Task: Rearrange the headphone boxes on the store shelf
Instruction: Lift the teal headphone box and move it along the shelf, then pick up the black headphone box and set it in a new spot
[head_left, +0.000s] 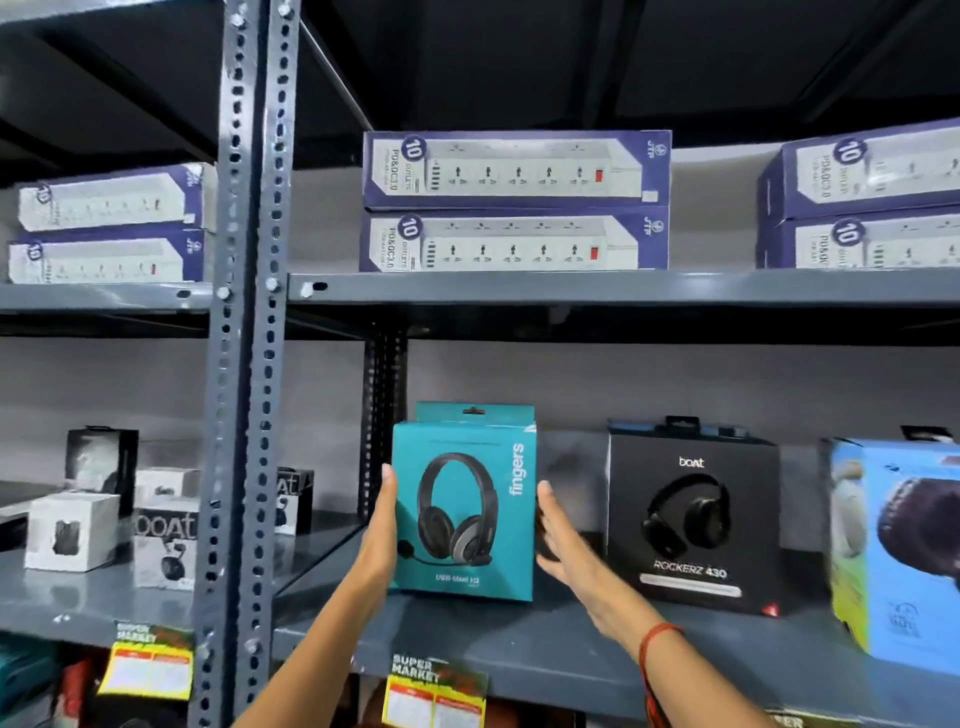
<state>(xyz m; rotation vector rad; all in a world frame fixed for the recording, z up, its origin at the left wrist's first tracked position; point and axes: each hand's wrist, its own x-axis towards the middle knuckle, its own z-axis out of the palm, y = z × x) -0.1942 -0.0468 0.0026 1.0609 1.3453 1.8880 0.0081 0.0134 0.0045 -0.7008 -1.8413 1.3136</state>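
Observation:
A teal headphone box (464, 506) marked "fingers" stands upright on the grey metal shelf (545, 654), just right of the slotted upright post. My left hand (382, 530) lies flat against the box's left side. My right hand (563, 545) is held flat beside its right edge, fingers straight; whether it touches the box is unclear. To the right stands a black boat Rockerz headphone box (693, 519), with a gap between it and the teal one. A light blue headphone box (898, 556) stands at the far right, partly cut off by the frame.
The slotted steel post (244, 364) divides two shelf bays. Small white and black boat boxes (161, 540) sit in the left bay. Purple power strip boxes (514, 202) are stacked on the shelf above. Yellow price tags (434, 699) hang from the shelf's front edge.

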